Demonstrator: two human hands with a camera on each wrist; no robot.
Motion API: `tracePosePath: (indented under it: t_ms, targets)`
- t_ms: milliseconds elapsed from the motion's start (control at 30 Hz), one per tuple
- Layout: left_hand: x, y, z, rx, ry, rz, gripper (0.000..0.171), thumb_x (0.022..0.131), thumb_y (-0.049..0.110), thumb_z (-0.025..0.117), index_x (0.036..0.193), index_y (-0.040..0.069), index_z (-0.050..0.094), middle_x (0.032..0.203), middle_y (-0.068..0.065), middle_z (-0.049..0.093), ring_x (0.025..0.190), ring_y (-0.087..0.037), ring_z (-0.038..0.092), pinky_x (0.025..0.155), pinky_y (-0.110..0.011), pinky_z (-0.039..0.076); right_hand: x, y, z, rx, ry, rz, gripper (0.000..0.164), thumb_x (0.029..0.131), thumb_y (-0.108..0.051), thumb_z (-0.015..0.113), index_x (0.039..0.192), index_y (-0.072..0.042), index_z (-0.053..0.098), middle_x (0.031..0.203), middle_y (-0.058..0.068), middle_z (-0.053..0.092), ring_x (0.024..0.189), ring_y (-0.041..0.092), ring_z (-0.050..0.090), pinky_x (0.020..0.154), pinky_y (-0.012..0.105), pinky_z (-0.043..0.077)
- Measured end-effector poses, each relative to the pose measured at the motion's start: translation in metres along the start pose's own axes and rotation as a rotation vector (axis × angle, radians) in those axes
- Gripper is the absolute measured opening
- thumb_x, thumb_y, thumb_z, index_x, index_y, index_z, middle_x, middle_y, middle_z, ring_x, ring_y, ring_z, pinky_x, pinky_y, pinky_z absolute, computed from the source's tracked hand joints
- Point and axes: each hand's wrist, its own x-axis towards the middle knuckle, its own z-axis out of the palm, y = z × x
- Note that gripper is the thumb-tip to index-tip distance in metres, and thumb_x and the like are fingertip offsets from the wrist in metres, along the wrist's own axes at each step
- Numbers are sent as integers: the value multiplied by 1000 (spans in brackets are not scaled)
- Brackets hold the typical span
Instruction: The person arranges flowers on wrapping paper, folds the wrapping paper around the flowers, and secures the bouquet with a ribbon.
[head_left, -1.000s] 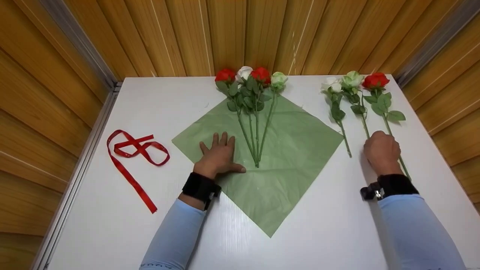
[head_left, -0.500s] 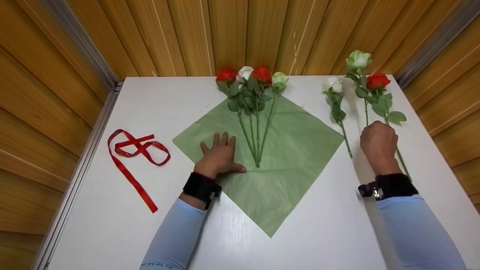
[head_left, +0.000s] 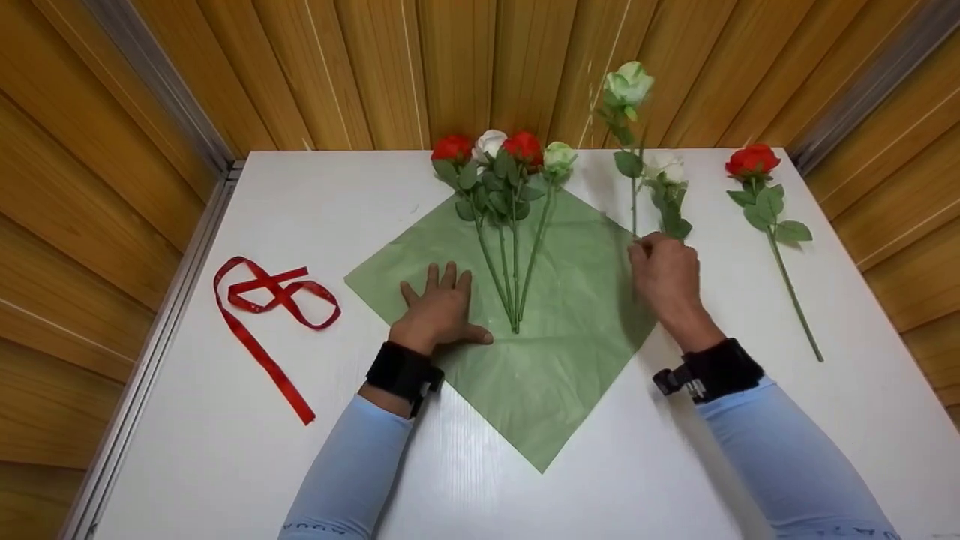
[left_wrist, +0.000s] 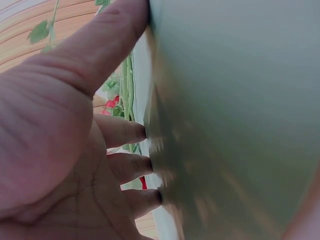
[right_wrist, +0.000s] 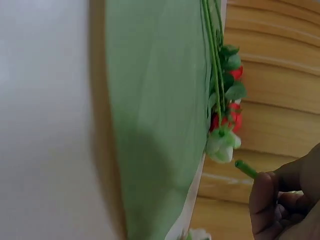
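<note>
My left hand lies spread on the left part of a green wrapping sheet, and its fingertips press on the sheet in the left wrist view. Beside it, a fan of roses lies on the sheet: two red roses, a white rose and a pale green rose, stems meeting near my thumb. My right hand pinches the stem of another pale green rose, held upright above the sheet's right corner. The cut stem end pokes out past my fingers in the right wrist view.
A white rose lies just beyond my right hand, its lower stem hidden behind it. Farther right is a red rose on the white table. A looped red ribbon lies at left. Wood-look panels rise behind the table.
My right hand has lifted the pale green rose from between the white and red roses on the right and carried it left to the sheet's right corner. My left hand has stayed in place.
</note>
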Motion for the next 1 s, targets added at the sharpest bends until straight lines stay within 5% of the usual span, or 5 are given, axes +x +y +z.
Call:
tracePosePath:
  t_ms: [300,433,633,867,1000]
  targets:
    - [1,-2,0,-10,4,-9,117,85,61,82,170,10,19,177,-20,6,163,-45,-4,118,-83,1,-6,-77,61,152,-169,-60,25,102,-18,65,108,2,80,103,20,79,95,37,74,86,50,59]
    - [1,-2,0,0,9,-13,117,84,63,81,170,11,20,177,-19,7,163,-44,-3,118,-83,2,-8,-96,83,146,-212,-90,24,104,-18,63,97,-1,79,91,15,77,81,31,71,78,44,56]
    - [2,0,0,24,8,-17,118,84,65,81,170,11,20,177,-18,7,163,-43,-2,118,-82,4,-9,-106,105,113,-245,-106,30,104,-14,59,79,-6,74,69,5,64,60,21,56,63,34,44]
    - [2,0,1,27,15,-11,119,83,64,82,170,11,20,177,-17,7,163,-43,-1,118,-82,4,-8,-105,117,74,-277,-103,24,105,-13,61,96,-1,80,94,17,78,86,36,74,80,48,59]
    - [1,0,1,23,16,-17,119,83,64,82,170,11,20,177,-17,7,163,-42,-1,119,-82,4,-8,-104,121,68,-274,-122,27,104,-12,61,84,-3,77,82,15,74,76,33,70,72,44,56]
